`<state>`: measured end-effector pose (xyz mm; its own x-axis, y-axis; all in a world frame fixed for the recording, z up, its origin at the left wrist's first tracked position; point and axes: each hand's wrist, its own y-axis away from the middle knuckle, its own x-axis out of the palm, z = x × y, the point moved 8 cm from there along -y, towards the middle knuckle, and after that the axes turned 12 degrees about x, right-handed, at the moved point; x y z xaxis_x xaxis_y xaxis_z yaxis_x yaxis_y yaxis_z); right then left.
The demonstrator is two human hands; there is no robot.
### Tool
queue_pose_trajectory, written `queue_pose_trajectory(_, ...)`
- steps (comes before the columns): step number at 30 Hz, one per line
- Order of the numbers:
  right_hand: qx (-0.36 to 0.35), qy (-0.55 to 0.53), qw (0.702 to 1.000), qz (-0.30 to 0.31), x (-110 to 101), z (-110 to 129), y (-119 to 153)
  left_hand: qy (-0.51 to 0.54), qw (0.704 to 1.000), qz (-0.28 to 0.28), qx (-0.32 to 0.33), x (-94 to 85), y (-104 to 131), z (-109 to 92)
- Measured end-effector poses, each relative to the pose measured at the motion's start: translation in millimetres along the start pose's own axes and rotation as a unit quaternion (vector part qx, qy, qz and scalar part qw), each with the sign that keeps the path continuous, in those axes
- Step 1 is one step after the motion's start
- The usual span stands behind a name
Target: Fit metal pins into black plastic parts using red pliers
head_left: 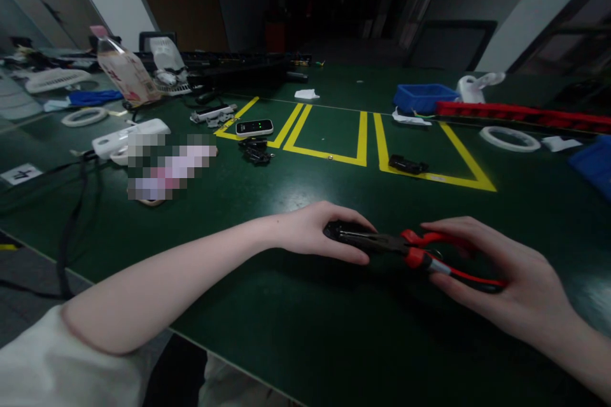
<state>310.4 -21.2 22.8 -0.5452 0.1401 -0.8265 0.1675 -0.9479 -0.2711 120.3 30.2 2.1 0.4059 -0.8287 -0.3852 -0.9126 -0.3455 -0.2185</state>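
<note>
My right hand [506,267] is wrapped round the red handles of a pair of pliers [417,248], whose dark jaws point left. The handles stand somewhat apart. In my left hand [324,229] is a small black part [341,232], gripped between thumb and fingers. The pliers' jaws reach onto this part; whether they bite on it I cannot tell. Both hands are just above the green table near its front. Similar black pieces [258,151] lie beyond my left hand, and another black piece [408,165] rests by the right tape outline.
Yellow tape outlines [329,158] mark the green table [305,187]. A small white device with green lights [254,128] sits in the left outline. At left are a blurred-out phone-like object [176,168] and a bottle [126,70]. A blue bin [424,98] and red strip [525,117] are at right.
</note>
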Motion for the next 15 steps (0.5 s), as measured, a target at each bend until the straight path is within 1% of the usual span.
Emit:
queue_pose_trajectory(4, -0.005, 0.011, 1.000, 0.002, -0.4, -0.3, -1.4, 0.013, 1.000, 0.007, -0.006, -0.7, 0.9, 2.9)
queue_pose_trajectory(9, 0.016, 0.009, 1.000, 0.018, 5.6, -3.4, -0.4, -0.001, 1.000, 0.016, 0.021, -1.2, 0.6, 2.5)
queue_pose_trajectory(15, -0.008, 0.046, 0.998, 0.030, 8.8, -5.7, -0.1, -0.014, 0.999, 0.016, 0.031, -4.2, 0.5, 3.7)
